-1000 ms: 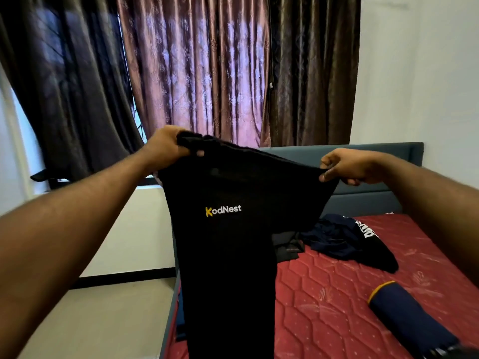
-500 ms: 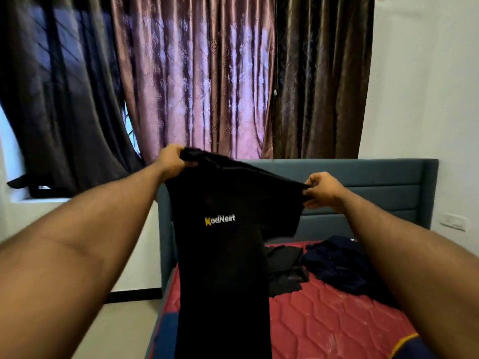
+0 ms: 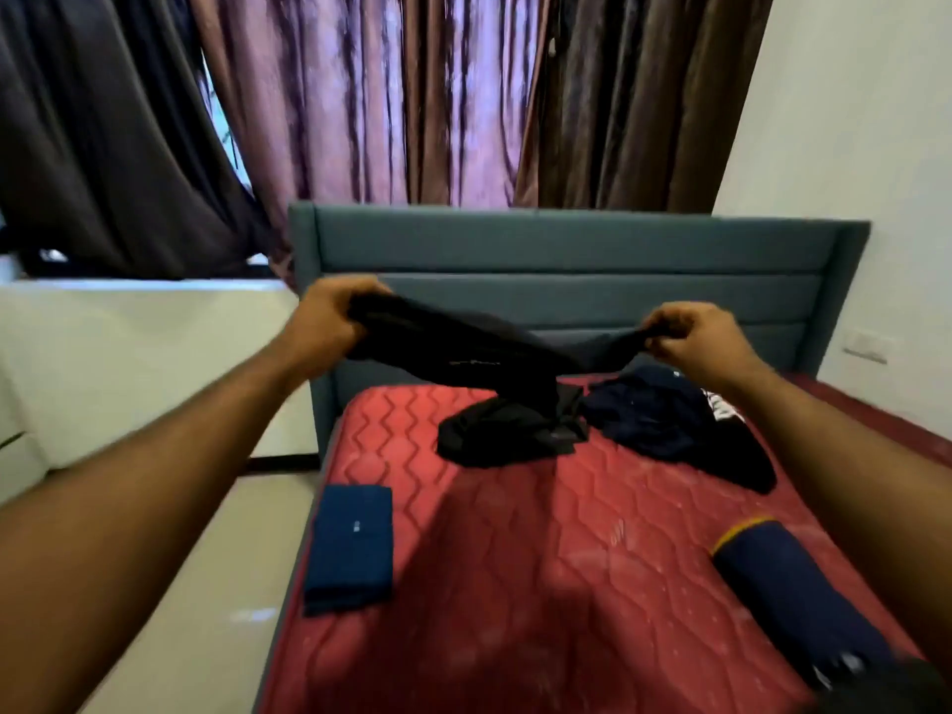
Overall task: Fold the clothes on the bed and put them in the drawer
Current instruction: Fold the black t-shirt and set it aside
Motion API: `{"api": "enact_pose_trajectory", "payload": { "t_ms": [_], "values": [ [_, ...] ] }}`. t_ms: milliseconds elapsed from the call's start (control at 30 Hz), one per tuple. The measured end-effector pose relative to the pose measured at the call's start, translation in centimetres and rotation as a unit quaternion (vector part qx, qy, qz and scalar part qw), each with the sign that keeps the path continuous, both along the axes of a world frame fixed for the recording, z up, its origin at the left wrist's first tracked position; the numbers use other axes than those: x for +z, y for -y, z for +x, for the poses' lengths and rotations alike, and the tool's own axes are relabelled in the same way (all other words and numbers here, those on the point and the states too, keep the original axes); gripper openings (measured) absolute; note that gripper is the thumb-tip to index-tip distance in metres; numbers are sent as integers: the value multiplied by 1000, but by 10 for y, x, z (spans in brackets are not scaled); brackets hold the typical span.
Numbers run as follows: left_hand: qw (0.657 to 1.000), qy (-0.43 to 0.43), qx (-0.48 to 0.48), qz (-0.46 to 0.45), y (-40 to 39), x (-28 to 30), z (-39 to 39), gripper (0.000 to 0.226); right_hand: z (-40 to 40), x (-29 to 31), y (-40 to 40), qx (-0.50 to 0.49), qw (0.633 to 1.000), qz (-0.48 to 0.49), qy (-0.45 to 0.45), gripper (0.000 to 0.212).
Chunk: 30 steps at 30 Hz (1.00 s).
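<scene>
Left hand (image 3: pixel 322 322) clenched round one top corner of the black shirt (image 3: pixel 463 353), right hand (image 3: pixel 693 334) pinching the other corner between thumb and fingertips; both grips closed on cloth, none released. Shirt stretched between the hands at about headboard (image 3: pixel 566 249) height, sagging in the middle, its lower end trailing down onto the red mattress (image 3: pixel 515 559) and bunching there just beside a dark navy heap (image 3: pixel 664 425). Soft, light, limp cloth by the look of it: no stiffness to hold a crease, likely to slump and twist wherever unsupported, little risk of slipping from a firm pinch. Best held at shoulder seams or hem corners, kept taut, then laid flat on the bare mattress for folding rather than folded in the air. Further out: one folded blue piece (image 3: pixel 350 546) near the mattress's left edge, a rolled navy piece with a yellow band (image 3: pixel 793 595) at lower right, well apart from each other. Curtains (image 3: pixel 412 95) behind the headboard. No drawer in view. Judged early in the task: heap not yet folded, nothing stowed
</scene>
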<state>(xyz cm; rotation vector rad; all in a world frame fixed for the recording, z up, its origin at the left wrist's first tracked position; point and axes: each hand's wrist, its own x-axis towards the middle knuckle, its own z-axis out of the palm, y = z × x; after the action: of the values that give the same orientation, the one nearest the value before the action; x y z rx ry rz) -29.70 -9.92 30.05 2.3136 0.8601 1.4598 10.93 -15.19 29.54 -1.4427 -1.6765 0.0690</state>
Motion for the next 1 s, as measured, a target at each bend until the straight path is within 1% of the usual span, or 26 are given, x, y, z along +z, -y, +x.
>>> {"api": "enact_pose_trajectory", "payload": {
  "t_ms": [33, 100, 133, 167, 200, 233, 300, 333, 367, 467, 533, 600, 633, 667, 700, 733, 767, 800, 833, 867, 900, 933, 967, 1000],
  "values": [
    [999, -46, -3, -2, 14, -56, -1, 53, -3, -43, 16, 5, 998, -37, 42, 25],
    [987, -160, -1, 6, 37, -162, -5, 44, -8, -125, 42, 24, 989, -97, 112, 25],
    [977, -210, 15, -8, 52, -218, -4, 46, -12, -171, 57, 29, 979, -152, 135, 25],
    [960, -275, 34, -39, 61, -262, -7, 51, -17, -209, 70, 31, 966, -209, 149, 24],
    [936, -340, 51, -77, 78, -304, -7, 55, -21, -247, 88, 30, 950, -267, 161, 23],
    [902, -408, 64, -126, 90, -329, -7, 55, -24, -275, 100, 28, 937, -304, 171, 23],
    [821, -525, 62, -217, 124, -375, -10, 50, -29, -327, 131, 27, 913, -363, 182, 22],
    [795, -549, 53, -252, 136, -389, -14, 50, -28, -342, 143, 23, 906, -382, 184, 23],
    [786, -551, 52, -276, 149, -400, -19, 50, -30, -354, 153, 22, 897, -398, 192, 25],
    [802, -510, 61, -305, 169, -414, -24, 52, -27, -360, 158, 15, 879, -422, 220, 30],
    [802, -501, 52, -322, 173, -415, -27, 56, -26, -351, 145, 18, 875, -422, 235, 29],
    [817, -472, 40, -329, 172, -415, -33, 62, -34, -332, 124, 44, 866, -416, 274, 27],
    [836, -435, 36, -333, 169, -418, -36, 63, -41, -320, 110, 62, 856, -418, 297, 26],
    [860, -380, 41, -338, 166, -419, -39, 62, -51, -306, 94, 77, 845, -419, 324, 28],
    [881, -312, 52, -351, 160, -424, -41, 57, -64, -293, 73, 89, 834, -417, 351, 30],
    [892, -245, 61, -375, 157, -425, -40, 46, -79, -280, 55, 97, 829, -410, 368, 31],
    [893, -187, 75, -402, 153, -429, -38, 33, -94, -271, 32, 106, 830, -399, 375, 31],
    [886, -145, 97, -429, 151, -430, -34, 22, -110, -263, 14, 115, 836, -385, 374, 31],
    [877, -113, 128, -448, 147, -432, -29, 16, -126, -260, -3, 126, 841, -371, 374, 31],
    [869, -86, 162, -460, 142, -435, -25, 18, -142, -260, -20, 140, 846, -358, 370, 33],
    [864, -68, 186, -464, 139, -439, -22, 29, -156, -262, -31, 156, 854, -343, 359, 38],
    [855, -71, 209, -469, 137, -440, -20, 43, -167, -266, -37, 169, 866, -327, 337, 43],
    [846, -83, 230, -474, 132, -443, -19, 55, -175, -273, -42, 176, 886, -310, 297, 46],
    [835, -96, 252, -480, 129, -444, -18, 66, -176, -281, -41, 173, 908, -293, 245, 44]
  ]
}}
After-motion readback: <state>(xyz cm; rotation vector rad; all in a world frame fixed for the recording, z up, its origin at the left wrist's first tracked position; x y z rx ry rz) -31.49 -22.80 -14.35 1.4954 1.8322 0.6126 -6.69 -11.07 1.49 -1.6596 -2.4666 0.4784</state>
